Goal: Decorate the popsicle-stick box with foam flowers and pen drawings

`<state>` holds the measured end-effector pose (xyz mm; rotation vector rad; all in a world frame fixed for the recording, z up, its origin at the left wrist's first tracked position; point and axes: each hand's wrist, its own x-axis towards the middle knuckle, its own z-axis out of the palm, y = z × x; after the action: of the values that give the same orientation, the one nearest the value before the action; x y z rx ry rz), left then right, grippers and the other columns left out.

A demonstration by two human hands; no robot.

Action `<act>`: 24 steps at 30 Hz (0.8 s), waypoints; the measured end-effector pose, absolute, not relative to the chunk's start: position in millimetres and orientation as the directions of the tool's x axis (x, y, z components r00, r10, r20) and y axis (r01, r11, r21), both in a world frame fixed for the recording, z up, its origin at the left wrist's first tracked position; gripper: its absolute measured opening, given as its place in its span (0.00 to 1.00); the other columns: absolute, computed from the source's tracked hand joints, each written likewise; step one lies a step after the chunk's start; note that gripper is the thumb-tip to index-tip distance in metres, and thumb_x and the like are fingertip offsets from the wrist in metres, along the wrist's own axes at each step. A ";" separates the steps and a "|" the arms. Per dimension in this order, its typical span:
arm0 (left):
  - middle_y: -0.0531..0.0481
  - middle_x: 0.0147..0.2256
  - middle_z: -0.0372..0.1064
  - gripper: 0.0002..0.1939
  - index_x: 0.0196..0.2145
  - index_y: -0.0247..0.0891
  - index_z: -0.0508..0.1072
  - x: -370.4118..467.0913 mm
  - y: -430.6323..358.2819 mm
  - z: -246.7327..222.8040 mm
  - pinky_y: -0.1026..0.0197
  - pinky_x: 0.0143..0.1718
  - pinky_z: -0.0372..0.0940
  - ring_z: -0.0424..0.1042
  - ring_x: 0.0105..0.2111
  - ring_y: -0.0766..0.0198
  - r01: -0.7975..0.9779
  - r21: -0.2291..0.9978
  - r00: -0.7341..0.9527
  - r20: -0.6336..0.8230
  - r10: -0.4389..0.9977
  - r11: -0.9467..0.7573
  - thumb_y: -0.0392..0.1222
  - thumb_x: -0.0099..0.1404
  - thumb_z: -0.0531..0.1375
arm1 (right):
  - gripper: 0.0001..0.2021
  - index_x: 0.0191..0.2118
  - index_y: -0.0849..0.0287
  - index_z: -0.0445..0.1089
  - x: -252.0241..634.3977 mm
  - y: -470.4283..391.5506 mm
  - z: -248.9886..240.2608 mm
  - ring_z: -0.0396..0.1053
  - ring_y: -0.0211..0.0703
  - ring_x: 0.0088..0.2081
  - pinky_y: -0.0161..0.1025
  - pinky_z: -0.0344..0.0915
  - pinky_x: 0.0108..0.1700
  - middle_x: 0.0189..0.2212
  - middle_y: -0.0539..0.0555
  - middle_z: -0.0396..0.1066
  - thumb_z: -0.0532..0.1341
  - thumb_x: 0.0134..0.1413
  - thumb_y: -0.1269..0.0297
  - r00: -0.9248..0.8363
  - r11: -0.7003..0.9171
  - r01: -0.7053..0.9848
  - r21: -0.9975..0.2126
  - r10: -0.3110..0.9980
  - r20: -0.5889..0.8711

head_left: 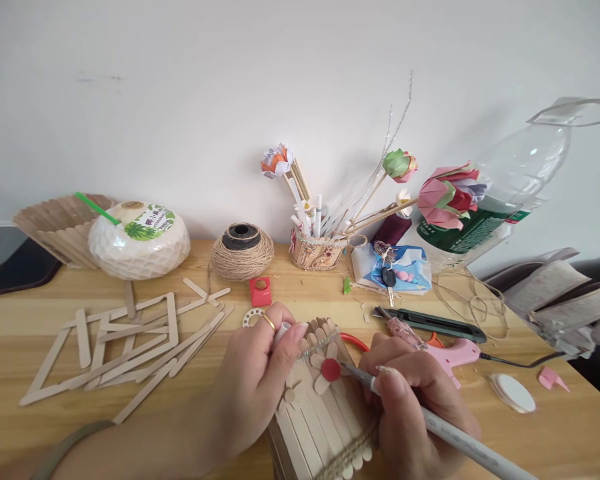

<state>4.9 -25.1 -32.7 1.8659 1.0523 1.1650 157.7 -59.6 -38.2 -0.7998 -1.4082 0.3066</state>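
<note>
My right hand (423, 403) grips a white marker pen (463, 437), its tip close beside the red round centre (331, 369) of a wooden petal flower. That flower is fixed to the face of a box of craft sticks (313, 433), trimmed with twine near its bottom edge and a silvery strip near the top. A smaller wooden flower (291, 395) sits to the left on the same face. Between thumb and fingers, my left hand (253, 380) pinches a pale marker cap (282, 331), the hand resting against the box's upper left side.
Loose craft sticks (130, 353) spread over the left. Behind stand a white coconut (139, 247), a twine spool (242, 257) and a pot (319, 252) with paper flowers. On the right lie a utility knife (435, 325), a pink glue gun (455, 357) with its cord, and a plastic bottle (500, 193).
</note>
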 end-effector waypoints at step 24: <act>0.62 0.16 0.46 0.13 0.25 0.42 0.57 6.2 -23.7 -30.0 0.67 0.18 0.50 0.52 0.15 0.69 0.272 0.853 0.264 0.378 0.887 -0.445 0.39 0.69 0.47 | 0.14 0.24 0.58 0.58 158.1 -59.5 -37.4 0.55 0.31 0.19 0.32 0.55 0.21 0.17 0.45 0.57 0.53 0.64 0.70 0.150 0.718 0.248 -0.650 0.635 0.758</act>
<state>6.2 -23.7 -30.0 1.8720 1.0494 1.1799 158.1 -59.5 -37.4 -0.7807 -1.4305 0.3226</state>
